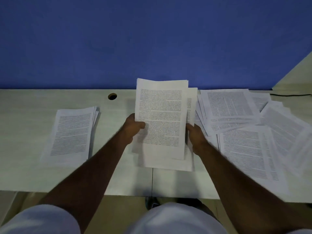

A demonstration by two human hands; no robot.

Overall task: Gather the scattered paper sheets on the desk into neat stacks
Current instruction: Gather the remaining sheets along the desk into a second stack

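Note:
A bundle of printed paper sheets [160, 119] is held upright above the middle of the pale desk [25, 174], its sheets slightly offset at the right and bottom edges. My left hand [133, 128] grips the bundle's left edge, thumb on the front page. My right hand [195, 137] grips its right edge, fingers hidden behind the paper. A fairly neat stack of sheets [70, 134] lies flat on the desk to the left. Scattered overlapping sheets [249, 132] cover the desk at the right.
A blue partition wall [152, 39] rises behind the desk. A round cable hole [112, 96] sits in the desk near the back. A black cable [290, 95] runs at the far right. The desk's front edge is close to my body.

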